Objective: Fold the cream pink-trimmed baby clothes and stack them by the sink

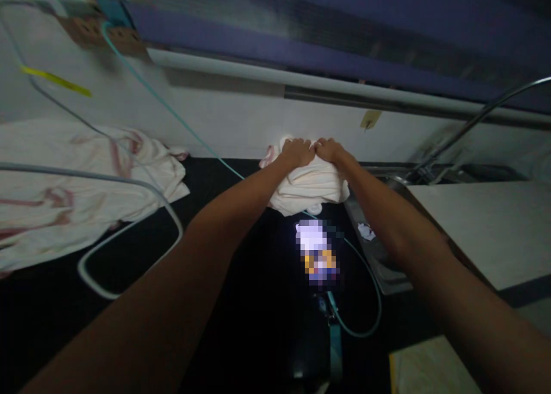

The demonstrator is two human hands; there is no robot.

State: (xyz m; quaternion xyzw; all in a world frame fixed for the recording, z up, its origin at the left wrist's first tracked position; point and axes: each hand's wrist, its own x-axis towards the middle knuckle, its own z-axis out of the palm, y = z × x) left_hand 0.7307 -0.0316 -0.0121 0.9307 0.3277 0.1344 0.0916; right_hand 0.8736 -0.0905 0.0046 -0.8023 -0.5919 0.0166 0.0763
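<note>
both hands [313,151] gripping folded cloth [310,187], dark counter [241,302]

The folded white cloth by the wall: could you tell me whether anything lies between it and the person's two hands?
Nothing visible does. The left hand and right hand both rest, closed, directly on top of the folded white cloth, side by side. The thin teal cable runs past beside it, not between hands and cloth.

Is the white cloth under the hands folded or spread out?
Folded: the white cloth sits as a compact stacked bundle, layered edges showing beneath both hands.

Dim, murky view; dark counter [241,302] swallows detail, edges blurred.
</note>
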